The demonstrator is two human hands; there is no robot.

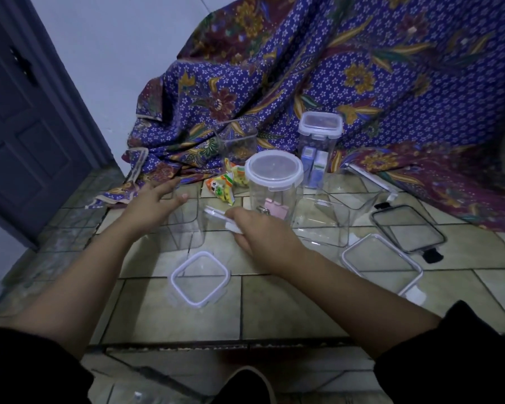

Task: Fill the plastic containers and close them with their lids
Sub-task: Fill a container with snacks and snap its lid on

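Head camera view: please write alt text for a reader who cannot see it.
Two bare hands work over a tiled floor: the right hand holds a white-rimmed lid, the left hand reaches to an open clear container. Around them stand a closed round container, a closed tall container, snack packets and loose lids, before a patterned cloth.

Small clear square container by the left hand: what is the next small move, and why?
Probably steady the small clear square container with the left hand, then bring the white-rimmed lid held by the right hand over it. The container stands open; the lid is tilted beside it.
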